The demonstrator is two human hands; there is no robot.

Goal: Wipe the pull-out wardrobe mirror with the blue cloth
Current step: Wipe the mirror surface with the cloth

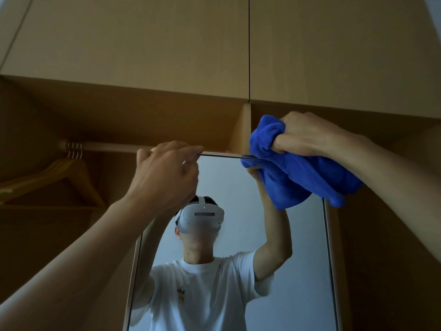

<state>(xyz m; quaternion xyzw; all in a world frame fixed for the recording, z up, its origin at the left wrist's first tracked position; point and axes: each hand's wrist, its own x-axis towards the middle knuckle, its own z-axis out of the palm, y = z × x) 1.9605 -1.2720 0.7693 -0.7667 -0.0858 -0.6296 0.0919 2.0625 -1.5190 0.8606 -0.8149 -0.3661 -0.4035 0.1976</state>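
Pull-out wardrobe mirror (298, 247), standing out from the open wardrobe (119, 111). Left hand (164, 173) grips its top edge, probably to steady the panel; right hand (307, 134) clutches the bunched blue cloth (298, 177) against the upper right corner.

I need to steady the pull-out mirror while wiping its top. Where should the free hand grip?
Pinch the mirror by its top edge near the left corner, from above, as the left hand does. That edge is thin and exposed; the blue cloth in the right hand covers the right corner.
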